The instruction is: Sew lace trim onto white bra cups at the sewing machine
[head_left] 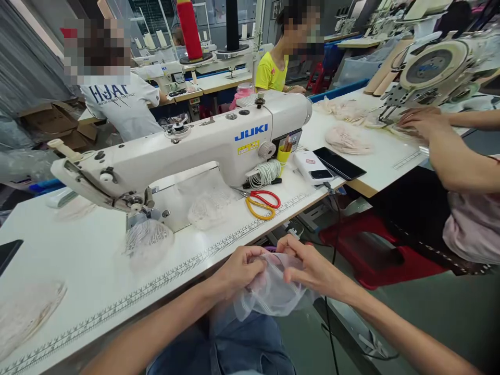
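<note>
A piece of sheer white fabric [273, 291] hangs over my lap, just off the table's front edge. Its upper left side is pinched between the thumb and fingers of my left hand [244, 268]. My right hand [307, 265] grips the upper right side, fingers curled over the cloth. In front of me stands a white JUKI sewing machine [195, 140]. Under its needle area lies a pale lace piece [148, 239], with another lace piece [211, 208] to its right. Scissors [262, 203] with red and yellow handles rest on the table beyond my hands.
A coil of pale cord [264, 174], a white power bank [312, 167] and a dark tablet [339, 162] lie at the table's right. More lace [29, 312] sits at the left. A co-worker's hands [424, 122] work at another machine [433, 73]. A red stool [375, 250] stands right.
</note>
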Demonstrator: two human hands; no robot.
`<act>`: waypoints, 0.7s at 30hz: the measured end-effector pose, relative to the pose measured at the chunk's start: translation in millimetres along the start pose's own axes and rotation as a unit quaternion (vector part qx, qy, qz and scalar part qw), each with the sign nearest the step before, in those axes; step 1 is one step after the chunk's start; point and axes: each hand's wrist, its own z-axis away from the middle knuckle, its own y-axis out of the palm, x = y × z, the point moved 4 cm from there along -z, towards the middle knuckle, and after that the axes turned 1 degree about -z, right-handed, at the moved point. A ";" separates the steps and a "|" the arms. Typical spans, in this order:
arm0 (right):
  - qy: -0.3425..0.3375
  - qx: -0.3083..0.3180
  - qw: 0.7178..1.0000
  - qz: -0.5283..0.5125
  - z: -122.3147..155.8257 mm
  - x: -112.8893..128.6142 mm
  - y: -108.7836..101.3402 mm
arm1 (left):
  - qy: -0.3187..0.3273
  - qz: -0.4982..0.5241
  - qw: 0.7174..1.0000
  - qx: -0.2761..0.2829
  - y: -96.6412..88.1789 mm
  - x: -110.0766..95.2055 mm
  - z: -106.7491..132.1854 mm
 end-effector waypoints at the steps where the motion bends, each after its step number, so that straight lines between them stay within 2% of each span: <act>1: 0.003 0.006 1.000 0.014 -0.1 1.7 1.2 | 0.001 0.002 1.000 -0.001 -1.2 1.4 0.1; 4: 0.007 0.000 1.000 0.028 -1.0 3.6 2.7 | 0.014 0.004 1.000 0.003 -2.7 5.1 -1.4; 8: 0.008 0.005 0.998 -0.068 0.2 5.0 -0.8 | 0.038 0.000 0.999 0.017 -3.7 7.4 -6.0; 10: 0.011 0.051 0.989 -0.140 3.8 9.7 -2.5 | 0.041 0.024 0.998 0.029 -5.3 8.4 -9.6; 13: -0.020 0.145 0.962 -0.230 11.8 23.4 -3.5 | 0.034 0.078 0.994 0.070 -5.5 10.0 -16.1; 15: -0.036 0.177 0.948 -0.262 14.8 29.5 -3.7 | 0.025 0.088 0.993 0.081 -4.2 11.6 -20.4; 17: -0.022 0.167 0.955 -0.243 12.9 27.7 -2.8 | 0.016 0.075 0.995 0.071 -2.4 13.0 -23.5; 21: 0.023 0.065 0.995 -0.078 -0.2 10.8 -1.1 | 0.043 0.029 0.997 0.060 1.8 9.7 -24.6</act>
